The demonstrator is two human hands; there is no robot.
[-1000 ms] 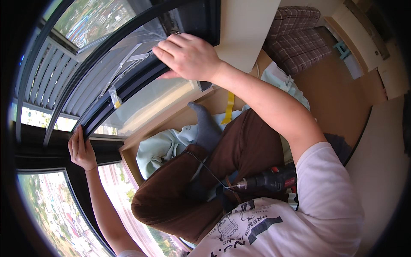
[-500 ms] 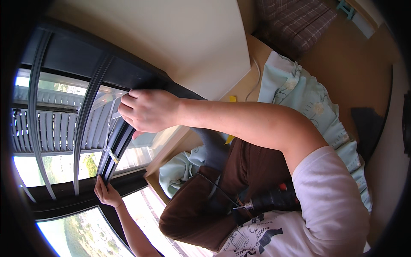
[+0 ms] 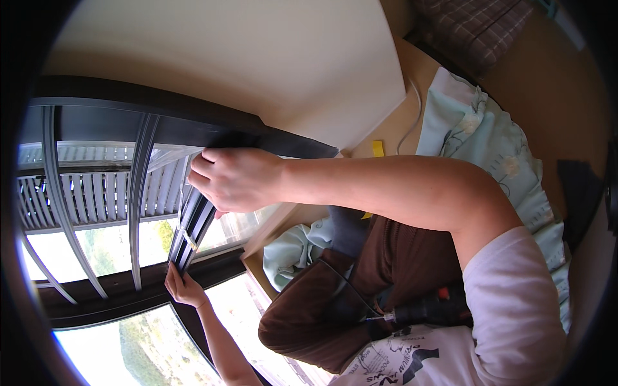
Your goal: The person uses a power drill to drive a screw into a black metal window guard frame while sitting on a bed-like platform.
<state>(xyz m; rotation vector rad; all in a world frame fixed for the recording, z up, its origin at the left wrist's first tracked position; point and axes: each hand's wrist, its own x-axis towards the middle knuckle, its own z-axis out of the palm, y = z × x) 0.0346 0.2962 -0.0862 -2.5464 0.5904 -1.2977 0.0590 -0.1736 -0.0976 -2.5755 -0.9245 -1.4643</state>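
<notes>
While gripping the upper part of a dark rail [image 3: 195, 226] in the right hand [image 3: 235, 179], gripping the same rail near its lower end in the left hand [image 3: 187, 291]. Wrapping right-hand fingers over the rail, thumb toward the room; pressing left-hand fingers against it low down, without revealing the whole of that hold. Holding the rail slightly tilted within the window opening, between the dark upper frame [image 3: 293, 143] and the dark lower frame [image 3: 122, 301]. Carrying partway down the rail a small pale fitting [image 3: 188, 239], too blurred to identify.

Judging by this arrangement, apparently being partway along: having the rail up in the opening, yet supporting it with both hands and showing no sure sign of fastening. Hiding the upper end behind the right hand, hence not confirming any seating there; not confirming the lower end either.

Resting a power drill [image 3: 431, 312] at the lap, beside brown trousers [image 3: 309, 312], out of both hands. Facing, beyond the rail, upright grey bars [image 3: 137, 193] and a slatted shutter [image 3: 100, 196]. Sitting near a rumpled pale-green floral cloth [image 3: 479, 138] and a yellow strip [image 3: 378, 148].
</notes>
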